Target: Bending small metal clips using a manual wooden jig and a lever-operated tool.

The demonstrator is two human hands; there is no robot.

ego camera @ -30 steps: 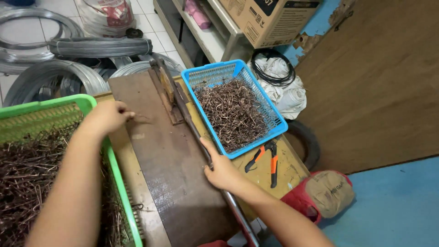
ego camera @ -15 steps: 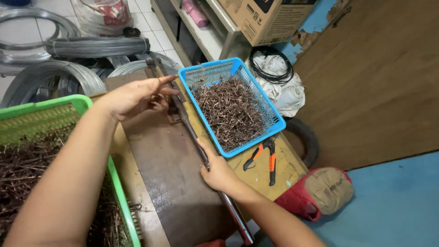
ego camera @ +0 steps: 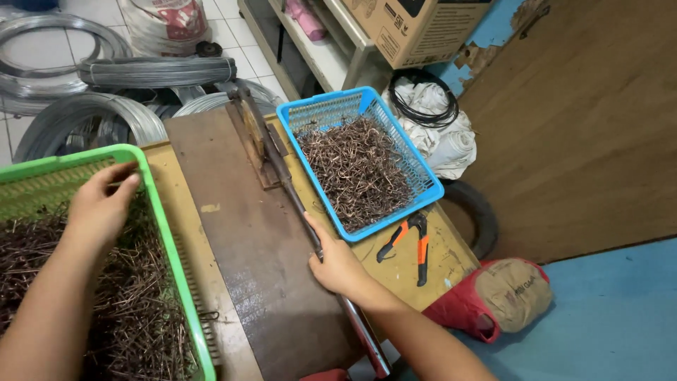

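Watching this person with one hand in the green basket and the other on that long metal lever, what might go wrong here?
The left hand is in the green basket among stiff wire pieces, whose ends may prick bare skin. The right hand rests on the lever; fingers near its hinge could get pinched if it drops. The pliers lie near the bench's edge and might be knocked off.
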